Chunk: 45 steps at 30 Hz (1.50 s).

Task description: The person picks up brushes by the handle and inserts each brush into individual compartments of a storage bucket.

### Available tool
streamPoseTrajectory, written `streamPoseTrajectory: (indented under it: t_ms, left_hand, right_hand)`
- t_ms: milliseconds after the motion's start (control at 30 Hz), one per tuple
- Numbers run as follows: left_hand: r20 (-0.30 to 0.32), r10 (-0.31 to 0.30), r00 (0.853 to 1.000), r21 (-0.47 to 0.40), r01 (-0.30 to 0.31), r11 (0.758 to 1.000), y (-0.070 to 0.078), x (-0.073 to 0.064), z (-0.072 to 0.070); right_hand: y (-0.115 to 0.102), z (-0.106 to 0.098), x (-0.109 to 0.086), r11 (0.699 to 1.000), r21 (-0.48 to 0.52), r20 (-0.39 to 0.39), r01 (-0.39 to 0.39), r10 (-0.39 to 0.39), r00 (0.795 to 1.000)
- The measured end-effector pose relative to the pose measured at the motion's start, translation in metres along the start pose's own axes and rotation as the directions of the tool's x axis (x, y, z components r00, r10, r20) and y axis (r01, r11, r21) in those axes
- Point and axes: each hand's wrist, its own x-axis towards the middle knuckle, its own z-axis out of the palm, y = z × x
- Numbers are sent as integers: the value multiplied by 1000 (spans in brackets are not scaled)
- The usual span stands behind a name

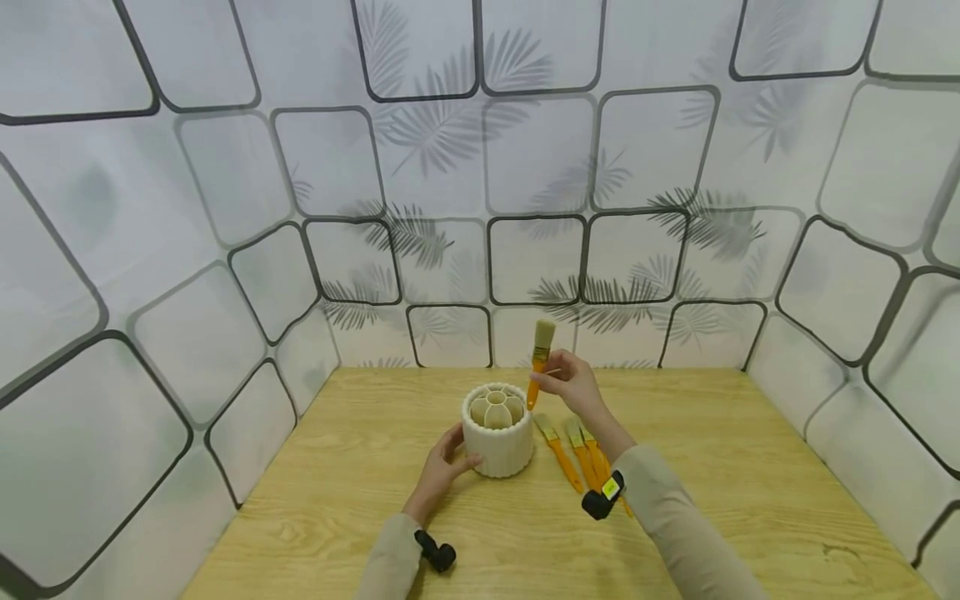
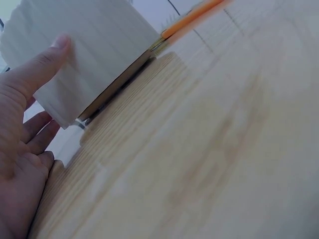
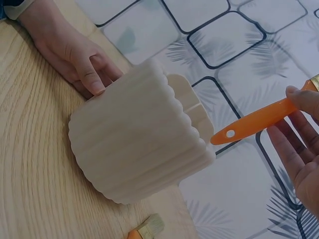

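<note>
A cream fluted round holder (image 1: 498,452) with several compartments stands upright on the table. My left hand (image 1: 441,471) holds its left side, the thumb (image 2: 47,62) pressed on the ribbed wall and the other fingers reaching around the far side. Up by the holder's right rim, my right hand (image 1: 576,385) pinches a paintbrush (image 1: 539,360) near its ferrule, bristles up. The orange handle (image 3: 259,121) points down, its holed end beside the rim in the right wrist view; I cannot tell whether it touches.
Several more orange-handled paintbrushes (image 1: 558,458) lie on the wooden table (image 1: 300,517) to the right of the holder, partly under my right forearm. A patterned wall covering (image 1: 450,258) encloses the table at the back and sides.
</note>
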Motion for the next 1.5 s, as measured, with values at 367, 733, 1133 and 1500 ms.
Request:
streamPoseTrajectory:
  t_ms: [367,733,1133,1500]
  left_hand:
    - [-8,31,999,11,-31,999,1,-2,1]
    - [-6,30,1000,3,-30,1000,2,-2,0]
    - [11,15,1000,1,-15,1000,3,-3,1]
    - [3,-10,1000,3,10,1000,3,-3,1]
  right_hand:
    - [0,6,0,999,-48,-9,16,-16,1000]
    - [18,10,7,998,-51,-27,24,-25,999]
    - [16,15,6,998,-47,-32,-35,34,999]
    - [-7,23,-11,995,-98,-12,13,-14,1000]
